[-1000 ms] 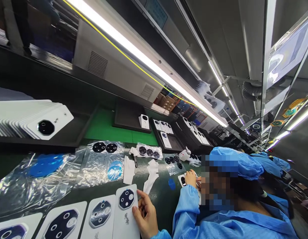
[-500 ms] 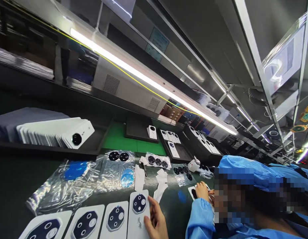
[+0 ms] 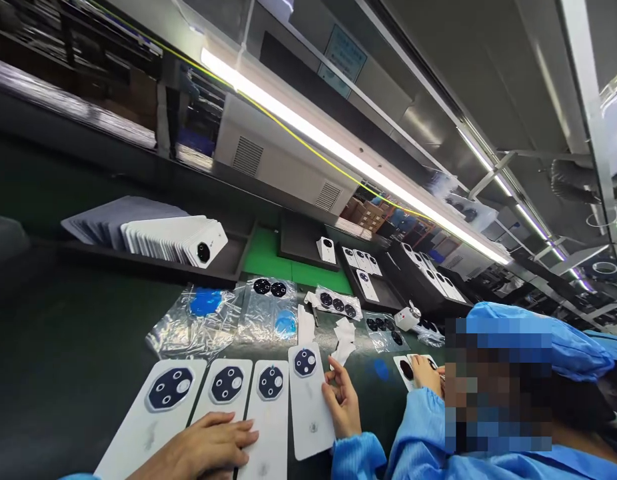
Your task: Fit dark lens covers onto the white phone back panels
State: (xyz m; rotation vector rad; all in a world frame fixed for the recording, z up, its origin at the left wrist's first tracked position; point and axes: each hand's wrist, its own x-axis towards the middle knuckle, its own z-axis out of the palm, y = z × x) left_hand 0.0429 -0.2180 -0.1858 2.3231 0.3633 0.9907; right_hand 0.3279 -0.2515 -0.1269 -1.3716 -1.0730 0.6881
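Observation:
Several white phone back covers with dark camera plates lie in a row on the dark green table. My left hand (image 3: pixel 203 445) is flat with its fingers stretched across the lower parts of the second cover (image 3: pixel 201 408) and the third cover (image 3: pixel 269 423). The leftmost cover (image 3: pixel 138 427) lies beside it. Next to the slightly turned rightmost cover (image 3: pixel 311 407) is my right hand (image 3: pixel 344 403). Its thumb is at the cover's right edge and its fingers are bent and apart, with nothing gripped between them. Part of my left thumb is hidden.
Clear film bags (image 3: pixel 268 310), white paper strips (image 3: pixel 344 339) and a strip of dark discs (image 3: pixel 338 305) lie behind the covers. A black tray (image 3: pixel 238 263) of stacked covers stands back left. At right, a co-worker's hand (image 3: pixel 426 375) works beside a blue sleeve (image 3: pixel 418 420).
My left hand has come into view over the middle covers. My right hand has loosened from the rightmost cover's edge. The camera view has swung left, so everything appears shifted right.

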